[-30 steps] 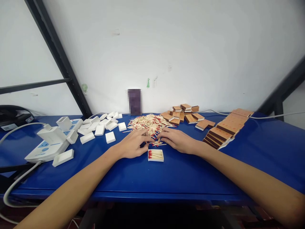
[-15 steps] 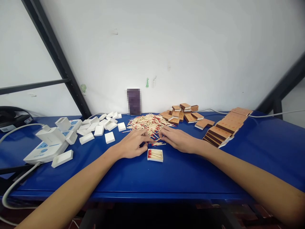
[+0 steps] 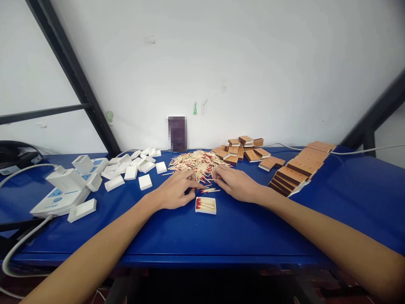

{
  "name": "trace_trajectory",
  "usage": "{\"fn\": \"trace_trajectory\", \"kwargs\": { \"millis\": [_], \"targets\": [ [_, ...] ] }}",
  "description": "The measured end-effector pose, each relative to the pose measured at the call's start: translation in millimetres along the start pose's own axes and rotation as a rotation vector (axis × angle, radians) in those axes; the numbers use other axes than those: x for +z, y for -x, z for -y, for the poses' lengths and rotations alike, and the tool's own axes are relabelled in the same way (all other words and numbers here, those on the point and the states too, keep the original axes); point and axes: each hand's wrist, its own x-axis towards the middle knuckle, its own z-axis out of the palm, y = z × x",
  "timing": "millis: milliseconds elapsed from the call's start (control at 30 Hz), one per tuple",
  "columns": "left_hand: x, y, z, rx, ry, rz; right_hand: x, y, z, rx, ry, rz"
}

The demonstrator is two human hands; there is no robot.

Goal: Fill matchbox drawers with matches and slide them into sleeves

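Note:
My left hand [image 3: 177,189] rests at the front left of a heap of red-tipped matches [image 3: 199,162], index finger and thumb closed around matches that are mostly hidden. Its index fingertip reaches toward a few loose matches [image 3: 209,191] lying on the table. On the heap's right edge is my right hand [image 3: 236,182], its fingers curled and pressed together; what lies between the fingertips is hidden. Just in front of both hands sits a white matchbox tray [image 3: 206,212], partly filled with matches whose red heads point left.
White matchbox trays [image 3: 130,172] lie scattered at left, beside a white power strip [image 3: 60,196] with chargers and cables. Brown matchbox sleeves [image 3: 252,156] are piled behind my right hand, with a slanting row of more sleeves [image 3: 302,164] farther right. The blue table [image 3: 202,240] meets a white wall.
My right hand has drawn slightly away from my left, back to the heap's edge; the match at its fingertips no longer shows. My left hand and the filled tray have barely moved.

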Motion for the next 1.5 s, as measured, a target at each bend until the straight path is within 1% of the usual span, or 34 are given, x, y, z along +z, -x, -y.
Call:
{"fn": "trace_trajectory", "kwargs": {
  "millis": [67,233,333,400,467,533,600,833,1067,1267,1400,1500],
  "targets": [
    [-0.2,0,-1,0.001,-0.001,0.004,-2,3,2,0.022,0.013,0.009],
    [-1.4,0,-3,-0.001,-0.015,0.013,-4,7,4,0.145,0.04,0.028],
    [-1.5,1,-4,0.008,-0.024,0.012,-4,7,4,0.163,0.04,0.006],
    [-1.3,0,-4,0.014,-0.041,0.008,-6,7,5,0.108,0.037,-0.026],
    [-1.2,0,-3,0.015,-0.05,0.01,-8,7,7,-0.011,0.014,-0.055],
    [-1.3,0,-2,0.01,-0.046,0.014,-10,9,9,-0.125,-0.018,-0.056],
    [-1.5,0,-2,0.001,-0.038,0.017,-11,10,11,-0.185,-0.041,-0.038],
    [-2.4,1,-3,-0.001,-0.048,0.015,-10,11,13,-0.193,-0.071,0.001],
    [-2.1,0,-4,0.0,-0.046,0.017,-10,10,14,-0.213,-0.035,0.031],
    [-0.7,1,-3,0.001,-0.053,-0.008,-8,11,16,-0.175,-0.052,0.008],
    [0.2,0,-2,0.001,-0.055,-0.013,-8,11,16,-0.101,-0.017,-0.022],
    [0.7,-1,-1,0.008,-0.054,-0.025,-10,12,14,-0.043,0.018,-0.004]
  ]
}}
